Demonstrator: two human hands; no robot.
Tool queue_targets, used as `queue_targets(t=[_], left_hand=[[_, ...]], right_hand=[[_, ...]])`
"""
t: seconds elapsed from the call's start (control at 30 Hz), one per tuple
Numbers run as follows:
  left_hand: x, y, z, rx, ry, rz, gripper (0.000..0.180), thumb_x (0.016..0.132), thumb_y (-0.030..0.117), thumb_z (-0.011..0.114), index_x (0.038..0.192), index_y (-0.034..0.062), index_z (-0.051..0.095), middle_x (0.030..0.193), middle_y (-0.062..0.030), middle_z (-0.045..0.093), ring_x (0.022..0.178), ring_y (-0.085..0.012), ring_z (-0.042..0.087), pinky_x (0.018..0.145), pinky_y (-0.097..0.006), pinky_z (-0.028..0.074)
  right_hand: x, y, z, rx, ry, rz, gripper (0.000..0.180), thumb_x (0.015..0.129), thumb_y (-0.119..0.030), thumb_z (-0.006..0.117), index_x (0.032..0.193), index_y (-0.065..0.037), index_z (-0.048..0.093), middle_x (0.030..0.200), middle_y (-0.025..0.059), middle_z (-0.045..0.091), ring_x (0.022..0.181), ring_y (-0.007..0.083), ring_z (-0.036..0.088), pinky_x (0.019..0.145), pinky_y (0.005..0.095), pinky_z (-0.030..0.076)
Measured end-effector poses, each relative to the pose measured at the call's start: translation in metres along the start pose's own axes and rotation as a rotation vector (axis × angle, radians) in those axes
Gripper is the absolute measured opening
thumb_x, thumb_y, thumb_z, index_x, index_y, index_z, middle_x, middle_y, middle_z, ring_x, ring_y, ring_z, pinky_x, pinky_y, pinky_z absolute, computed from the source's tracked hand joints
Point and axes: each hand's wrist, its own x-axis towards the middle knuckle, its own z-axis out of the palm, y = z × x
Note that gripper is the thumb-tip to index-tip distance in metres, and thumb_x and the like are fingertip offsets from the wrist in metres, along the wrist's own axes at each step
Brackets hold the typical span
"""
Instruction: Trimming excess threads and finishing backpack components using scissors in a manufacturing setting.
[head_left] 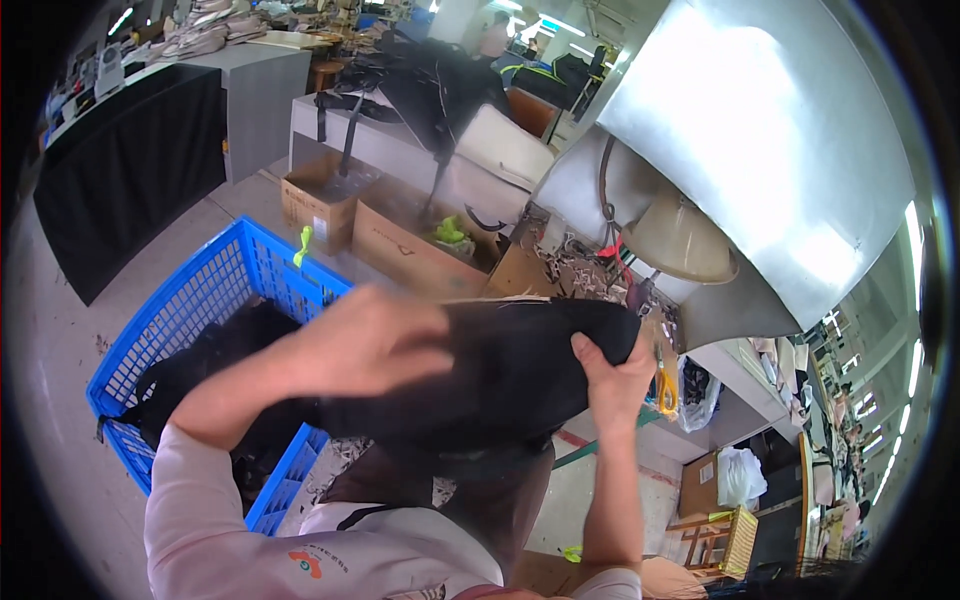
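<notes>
both hands (375, 340) (617, 380) at black fabric piece (510, 375)

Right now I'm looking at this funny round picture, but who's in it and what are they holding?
No robot here, just a person using two bare hands. The camera sits on their head, looking down, and its wide lens bends straight edges. The right hand grips a black cloth-like piece. The left hand is blurry in front of it, so I can't tell whether it's holding on. To the left stands a blue basket with dark things inside. Further ahead are cardboard boxes, and small scraps lie scattered beyond the black piece.
</notes>
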Motion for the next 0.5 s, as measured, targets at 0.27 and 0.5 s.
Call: queue_targets(t=[0.27, 0.5], left_hand=[[-0.069, -0.01, 0.059, -0.033, 0.187, 0.176, 0.024, 0.074, 0.022, 0.063, 0.086, 0.0034, 0.054, 0.075, -0.0097, 0.056, 0.067, -0.0254, 0.055, 0.06, -0.032, 0.044], [-0.047, -0.146, 0.045, -0.381, 0.627, -0.427, 0.051, 0.068, 0.015, 0.068, 0.113, 0.0024, 0.048, 0.101, -0.007, 0.056, 0.091, -0.0142, 0.052, 0.078, -0.025, 0.04]], right_hand=[[-0.054, 0.053, 0.008, 0.153, 0.424, -0.077, 0.019, 0.073, -0.002, 0.06, 0.089, 0.002, 0.053, 0.083, 0.0044, 0.057, 0.072, 0.0094, 0.052, 0.07, 0.0214, 0.043], [-0.08, 0.052, 0.012, 0.368, 0.601, -0.089, 0.024, 0.072, 0.0, 0.06, 0.094, 0.003, 0.052, 0.09, 0.0058, 0.057, 0.078, 0.0125, 0.054, 0.076, 0.0263, 0.044]])
